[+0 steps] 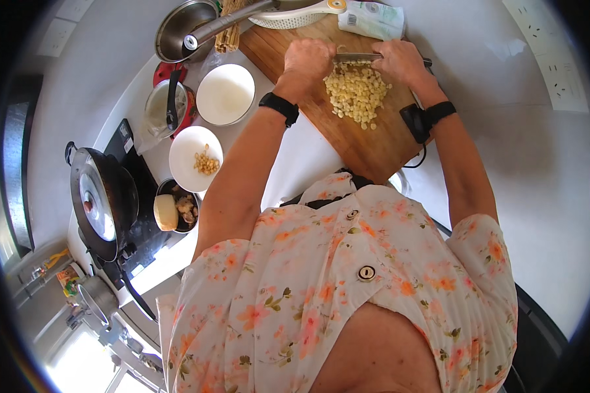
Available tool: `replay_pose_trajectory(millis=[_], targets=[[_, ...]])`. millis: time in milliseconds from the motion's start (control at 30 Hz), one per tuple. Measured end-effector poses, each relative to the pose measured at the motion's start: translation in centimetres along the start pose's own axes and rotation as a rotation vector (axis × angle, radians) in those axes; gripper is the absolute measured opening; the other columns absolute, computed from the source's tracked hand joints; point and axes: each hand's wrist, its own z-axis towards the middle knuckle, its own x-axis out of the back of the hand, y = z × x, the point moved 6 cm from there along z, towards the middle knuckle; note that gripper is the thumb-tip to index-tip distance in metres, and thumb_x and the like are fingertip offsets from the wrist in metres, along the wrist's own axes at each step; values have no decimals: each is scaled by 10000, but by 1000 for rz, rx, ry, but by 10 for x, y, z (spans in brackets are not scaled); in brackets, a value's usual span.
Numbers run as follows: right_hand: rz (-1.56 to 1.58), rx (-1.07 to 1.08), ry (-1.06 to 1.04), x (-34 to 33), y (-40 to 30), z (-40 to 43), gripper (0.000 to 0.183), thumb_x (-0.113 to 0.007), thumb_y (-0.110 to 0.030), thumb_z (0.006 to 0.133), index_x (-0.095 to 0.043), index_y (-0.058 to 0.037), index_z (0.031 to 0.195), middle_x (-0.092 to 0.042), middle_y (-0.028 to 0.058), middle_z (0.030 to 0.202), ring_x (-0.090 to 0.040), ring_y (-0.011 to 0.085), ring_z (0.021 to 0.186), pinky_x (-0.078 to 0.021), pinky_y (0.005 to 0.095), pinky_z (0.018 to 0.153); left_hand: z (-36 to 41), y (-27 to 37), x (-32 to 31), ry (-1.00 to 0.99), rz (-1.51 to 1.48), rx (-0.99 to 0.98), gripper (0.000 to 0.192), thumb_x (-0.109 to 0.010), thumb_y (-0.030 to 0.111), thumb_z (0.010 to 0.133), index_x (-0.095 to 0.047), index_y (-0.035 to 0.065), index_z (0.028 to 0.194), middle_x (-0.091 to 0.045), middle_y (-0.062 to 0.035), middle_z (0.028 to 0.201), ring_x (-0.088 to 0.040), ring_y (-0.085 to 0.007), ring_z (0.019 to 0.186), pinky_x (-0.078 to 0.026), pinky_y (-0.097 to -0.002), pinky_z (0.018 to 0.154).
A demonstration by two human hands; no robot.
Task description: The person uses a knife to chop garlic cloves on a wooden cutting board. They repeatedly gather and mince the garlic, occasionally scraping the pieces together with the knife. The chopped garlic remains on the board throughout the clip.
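A knife (pixel 358 57) lies crosswise between my two hands, its blade low over the upper part of a wooden cutting board (pixel 373 147). My left hand (pixel 309 58) is closed at the blade's left end, which it hides. At the other end my right hand (pixel 399 60) grips the knife, with the dark handle end sticking out past it. Just below the blade is a heap of chopped pale yellow pieces (pixel 358 93), perhaps garlic; some touch the blade. More bits lie along the blade's upper side.
Left of the board stand a white bowl (pixel 225 95), another bowl (pixel 189 152) holding yellowish pieces, a dark pot (pixel 196 196) and a lidded wok (pixel 105 206). A steel bowl (pixel 177 32), a white strainer (pixel 295 18) and a plastic package (pixel 371 20) are beyond.
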Motion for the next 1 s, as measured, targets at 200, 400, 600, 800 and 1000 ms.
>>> replay_pose_trajectory(millis=[200,400,600,800,1000], targets=[[29,31,-48,14,-13,-4,171,-649,-195,719,-627,-55,814,-635,145,745,-621,329,753,-490,445,689,-4,-14,1,24,-66,-11,91,-600,143,709,-656,109,772,-655,-104,762,-645,-272,770,-518,-379,651],[36,-39,1,-7,-4,-19,186,-646,-204,727,-644,-55,838,-638,148,756,-622,338,758,-489,450,684,1,-3,-1,-53,-20,-164,137,-543,159,769,-657,89,799,-675,-95,803,-659,-252,771,-521,-375,666],[64,0,60,-5,-5,-18,177,-664,-203,730,-650,-70,847,-647,143,776,-627,341,771,-491,447,689,-1,-4,-3,12,-11,-124,89,-645,150,661,-654,94,730,-635,-99,703,-638,-267,742,-516,-378,639],[8,16,49,0,-8,-14,181,-666,-213,730,-644,-73,842,-647,147,780,-626,341,781,-492,449,687,-3,-2,5,38,-23,-81,100,-631,142,659,-660,82,734,-646,-106,722,-642,-278,740,-515,-392,636],[22,-36,0,-3,-6,-17,176,-660,-205,732,-645,-78,853,-647,147,791,-628,331,791,-493,446,695,-2,0,1,-95,36,-54,141,-560,144,763,-666,97,842,-676,-105,829,-660,-256,806,-526,-368,682]])
